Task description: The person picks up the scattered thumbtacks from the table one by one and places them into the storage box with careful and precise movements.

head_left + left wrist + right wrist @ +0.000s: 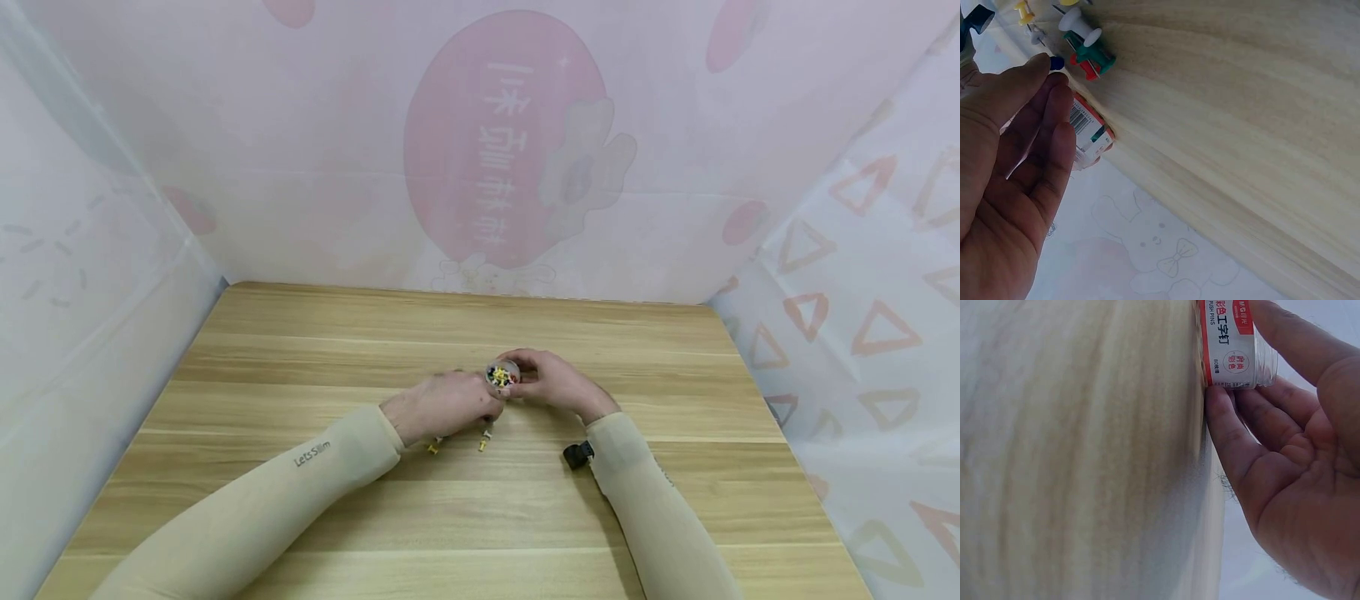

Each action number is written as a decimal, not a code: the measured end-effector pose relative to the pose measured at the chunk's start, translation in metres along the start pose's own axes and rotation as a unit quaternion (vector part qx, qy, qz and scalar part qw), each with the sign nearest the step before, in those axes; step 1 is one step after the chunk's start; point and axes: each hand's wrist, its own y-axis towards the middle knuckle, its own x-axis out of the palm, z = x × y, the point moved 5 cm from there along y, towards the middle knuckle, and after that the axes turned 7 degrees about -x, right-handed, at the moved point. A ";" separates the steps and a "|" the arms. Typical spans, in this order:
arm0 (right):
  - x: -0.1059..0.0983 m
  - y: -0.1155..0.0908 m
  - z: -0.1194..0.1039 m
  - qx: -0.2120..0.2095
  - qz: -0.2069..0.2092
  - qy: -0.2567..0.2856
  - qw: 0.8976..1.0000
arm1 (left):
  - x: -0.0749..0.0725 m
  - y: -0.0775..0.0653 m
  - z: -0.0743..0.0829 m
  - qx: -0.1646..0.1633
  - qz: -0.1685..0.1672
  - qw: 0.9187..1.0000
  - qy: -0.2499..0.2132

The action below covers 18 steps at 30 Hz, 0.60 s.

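Note:
My right hand (pixel 558 385) grips a clear jar (pixel 492 367) of push pins, standing on the table, between thumb and fingers. The right wrist view shows its red and white label (pixel 1225 347) and bare screw-threaded neck. Mixed yellow, white, red and dark push pins (pixel 501 377) lie inside. Just left of the jar is my left hand (pixel 442 407), thumb and fingertip pinching a blue push pin (pixel 1057 63). Near those fingertips, a white push pin (pixel 1079 28), a green one (pixel 1099 56) and a red one (pixel 1088 69) lie close together on the table.
More loose pins lie toward the table's front, including a yellow push pin (pixel 432 448) below my left wrist and another yellow pin (pixel 482 446). A small black device (pixel 577 455) sits at my right cuff. Printed cloth walls (pixel 337 208) enclose the wooden table (pixel 465 517).

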 end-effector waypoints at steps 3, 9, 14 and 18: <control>0.000 0.000 0.000 0.002 0.001 -0.001 1.000 | 0.002 -0.001 -0.001 -0.005 0.002 1.000 -0.005; 0.001 0.001 0.000 0.000 0.002 0.006 1.000 | 0.006 -0.002 -0.005 -0.014 -0.006 1.000 -0.009; 0.001 0.001 0.000 0.000 0.003 0.017 1.000 | 0.004 -0.005 -0.007 -0.023 -0.006 0.999 -0.026; 0.001 0.001 0.000 0.001 0.002 0.014 1.000 | -0.001 -0.008 -0.011 -0.035 0.000 0.996 -0.080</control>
